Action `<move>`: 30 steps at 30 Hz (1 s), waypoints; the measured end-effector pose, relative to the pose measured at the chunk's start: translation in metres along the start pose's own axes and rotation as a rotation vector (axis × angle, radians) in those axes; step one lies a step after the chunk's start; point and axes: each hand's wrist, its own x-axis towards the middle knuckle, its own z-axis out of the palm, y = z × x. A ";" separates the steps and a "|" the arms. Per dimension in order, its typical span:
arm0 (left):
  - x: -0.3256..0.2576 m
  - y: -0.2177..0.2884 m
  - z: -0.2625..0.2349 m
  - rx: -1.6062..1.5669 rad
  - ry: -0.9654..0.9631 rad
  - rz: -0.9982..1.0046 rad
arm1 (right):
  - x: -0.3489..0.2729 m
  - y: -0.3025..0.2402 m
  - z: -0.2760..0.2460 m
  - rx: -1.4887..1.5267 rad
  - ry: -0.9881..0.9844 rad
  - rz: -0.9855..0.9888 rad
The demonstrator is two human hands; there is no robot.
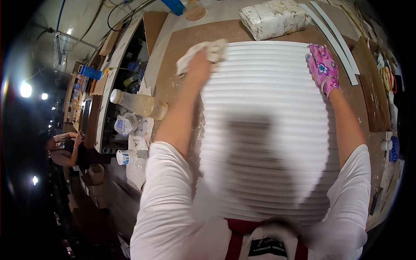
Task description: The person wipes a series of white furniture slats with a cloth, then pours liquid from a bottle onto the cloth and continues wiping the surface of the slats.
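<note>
A white ribbed panel (260, 86) lies flat in front of me, with its ridges running from side to side. My bare left hand (200, 67), blurred, presses a cream cloth (216, 50) at the panel's far left corner; part of the cloth spreads past the edge onto the brown board (173, 56) below. On the far right edge rests my right hand (323, 67), in a pink glove with a flower pattern, its fingers stretched out and holding nothing. A dark shadow falls across the panel's middle and near part.
A white-wrapped block (275, 19) and two white strips (336, 41) lie at the far side. On the left are a bottle of cloudy liquid (143, 104), a clear jug (125, 124) and a white cup (125, 157). A blue-labelled bottle (393, 148) stands right. Another person (65, 149) works far left.
</note>
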 end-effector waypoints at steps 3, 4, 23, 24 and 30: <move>0.007 -0.077 -0.042 0.174 -0.069 -0.358 | 0.006 0.002 0.010 -0.055 0.011 -0.008; 0.010 -0.071 -0.052 0.030 0.023 -0.409 | 0.006 0.005 0.009 -0.066 0.011 0.005; 0.012 0.168 0.022 -0.384 0.121 0.482 | 0.007 -0.001 0.012 -0.038 -0.025 -0.001; 0.003 0.191 0.042 -0.317 -0.048 0.532 | 0.008 0.004 0.013 -0.039 -0.025 -0.002; -0.016 0.102 0.033 -0.098 -0.058 0.356 | 0.002 -0.001 0.000 -0.032 -0.036 0.018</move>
